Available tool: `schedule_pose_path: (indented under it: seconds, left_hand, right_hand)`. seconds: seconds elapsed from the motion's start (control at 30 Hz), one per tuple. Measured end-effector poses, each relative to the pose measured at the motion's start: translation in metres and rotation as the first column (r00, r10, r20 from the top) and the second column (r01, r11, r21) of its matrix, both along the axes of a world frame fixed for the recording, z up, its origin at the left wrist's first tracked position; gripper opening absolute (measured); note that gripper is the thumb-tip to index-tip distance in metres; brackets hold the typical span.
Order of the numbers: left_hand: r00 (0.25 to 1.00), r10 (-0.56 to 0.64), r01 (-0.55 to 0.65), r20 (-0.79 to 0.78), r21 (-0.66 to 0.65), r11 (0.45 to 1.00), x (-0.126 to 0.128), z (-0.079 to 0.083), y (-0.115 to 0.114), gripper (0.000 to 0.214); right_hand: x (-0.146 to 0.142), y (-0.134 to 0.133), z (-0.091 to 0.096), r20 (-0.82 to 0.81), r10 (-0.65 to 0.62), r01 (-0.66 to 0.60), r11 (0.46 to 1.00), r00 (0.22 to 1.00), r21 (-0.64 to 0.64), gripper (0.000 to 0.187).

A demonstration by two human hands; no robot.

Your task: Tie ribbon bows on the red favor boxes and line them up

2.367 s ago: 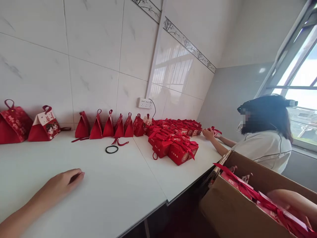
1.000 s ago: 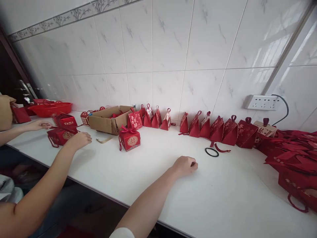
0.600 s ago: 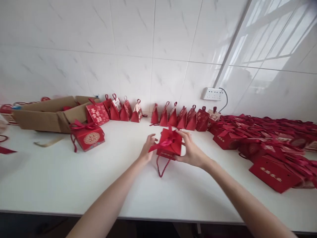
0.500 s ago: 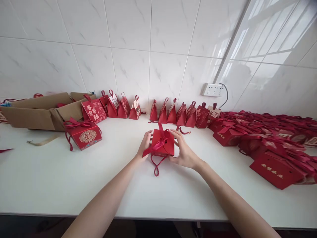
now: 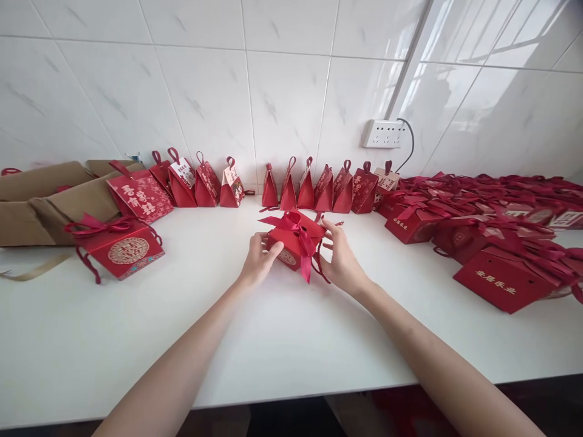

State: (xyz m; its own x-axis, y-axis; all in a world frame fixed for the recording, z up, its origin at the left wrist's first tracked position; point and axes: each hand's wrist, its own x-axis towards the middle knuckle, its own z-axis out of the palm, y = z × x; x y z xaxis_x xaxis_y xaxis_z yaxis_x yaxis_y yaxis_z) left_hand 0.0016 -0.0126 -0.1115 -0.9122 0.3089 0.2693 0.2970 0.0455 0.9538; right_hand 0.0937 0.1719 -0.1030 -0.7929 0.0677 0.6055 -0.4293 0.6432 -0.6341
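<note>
In the middle of the table is a small red gift box (image 5: 288, 243) with a satin bow (image 5: 298, 229) on top. A round gold emblem shows low on its front left side. My left hand (image 5: 260, 260) grips its left side, thumb in front and fingers partly hidden behind. My right hand (image 5: 340, 260) is curled round the right side. By its fingers a twisted dark red cord (image 5: 322, 274) hangs down, and one ribbon tail falls over the box's front edge.
Another bowed box (image 5: 130, 249) stands on the white table (image 5: 255, 352) at left, before a brown cardboard carton (image 5: 27, 221). Several triangular boxes (image 5: 324, 193) line the tiled wall beneath a power strip (image 5: 385, 133). Many bowed boxes (image 5: 505, 279) crowd the right.
The gift box has been turned between my hands: its emblem side now faces front left, and the cord has swung from the front to the right. The camera view has also shifted.
</note>
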Motion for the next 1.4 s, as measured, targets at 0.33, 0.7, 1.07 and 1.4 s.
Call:
schedule_pose_path:
  seconds: [0.33, 0.7, 1.07, 1.4]
  left_hand:
    - [0.995, -0.043, 0.052, 0.087, -0.101, 0.994, 0.003, 0.024, -0.014, 0.055]
    - [0.982, -0.145, 0.132, -0.122, -0.112, 0.985, 0.024, 0.044, -0.01, 0.027]
    - [0.981, -0.18, 0.177, -0.07, -0.04, 0.983, 0.026, 0.042, -0.006, 0.031]
    - [0.843, -0.47, 0.528, 0.263, -0.237, 0.815, 0.019, 0.056, -0.026, 0.045]
  right_hand:
    - [0.009, 0.018, 0.032, 0.244, 0.075, 0.105, 0.753, 0.967, -0.649, 0.016]
    - [0.038, 0.015, 0.057, 0.622, 0.372, -0.232, 0.926, 0.689, -0.297, 0.051]
    - [0.025, 0.004, 0.041, 0.337, 0.483, -0.083, 0.659, 0.808, -0.747, 0.044]
    - [0.03, 0.006, 0.046, 0.632, 0.363, -0.066, 0.895, 0.685, -0.442, 0.049]
